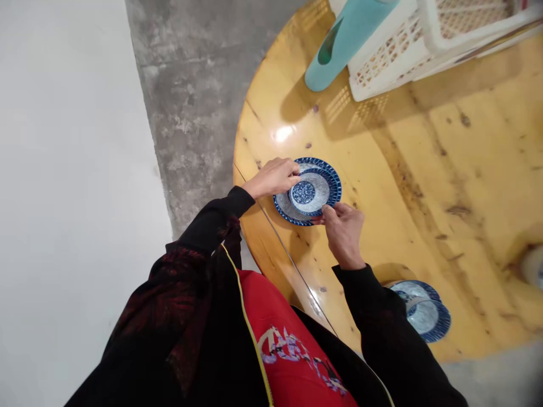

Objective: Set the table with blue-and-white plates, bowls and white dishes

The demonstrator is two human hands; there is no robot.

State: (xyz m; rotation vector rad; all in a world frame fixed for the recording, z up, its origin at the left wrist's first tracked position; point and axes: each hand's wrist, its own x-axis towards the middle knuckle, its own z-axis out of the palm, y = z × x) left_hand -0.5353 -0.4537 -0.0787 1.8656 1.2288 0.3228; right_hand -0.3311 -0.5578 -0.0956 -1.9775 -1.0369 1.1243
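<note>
A small blue-and-white bowl (324, 189), with a dark blue patterned centre, is over a larger blue-rimmed plate (285, 210) near the table's rounded edge. My left hand (278, 176) pinches the bowl's rim from the left. At its lower right rim, my right hand (343, 229) grips it between thumb and fingers. Much of the plate is hidden under the bowl. Whether the bowl rests on the plate or hangs just above it, I cannot tell.
More blue-and-white dishes (425, 316) stand beside my right sleeve. A white plastic basket (382, 65) and a teal cylindrical container (324, 73) are at the back of the wooden table (424, 186). A blurred pale object (533, 265) is at the far right.
</note>
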